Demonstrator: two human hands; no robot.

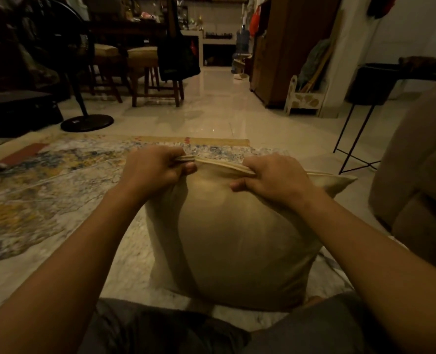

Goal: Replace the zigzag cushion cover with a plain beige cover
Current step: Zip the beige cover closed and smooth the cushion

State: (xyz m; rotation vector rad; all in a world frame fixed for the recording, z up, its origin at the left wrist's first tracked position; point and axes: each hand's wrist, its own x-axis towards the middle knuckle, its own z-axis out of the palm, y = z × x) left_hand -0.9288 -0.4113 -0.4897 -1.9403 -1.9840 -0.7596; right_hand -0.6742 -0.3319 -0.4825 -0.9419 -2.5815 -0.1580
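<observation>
A plump cushion in a plain beige cover [240, 233] stands upright on the rug between my knees. Along its left side a paler strip of the inner cushion [164, 238] shows. My left hand [153, 169] pinches the top edge of the cover at its left end, fingers closed on the seam. My right hand [273, 178] grips the same top edge further right. The cover's upper right corner [344, 181] sticks out past my right wrist. No zigzag cover is visible.
A patterned rug [58, 175] lies under the cushion and to the left. A brown sofa [421, 195] rises at the right, with a thin black metal stand [352, 139] beside it. A fan base [86, 122], wooden stools [155, 77] and a cupboard [288, 52] stand further back on the tiled floor.
</observation>
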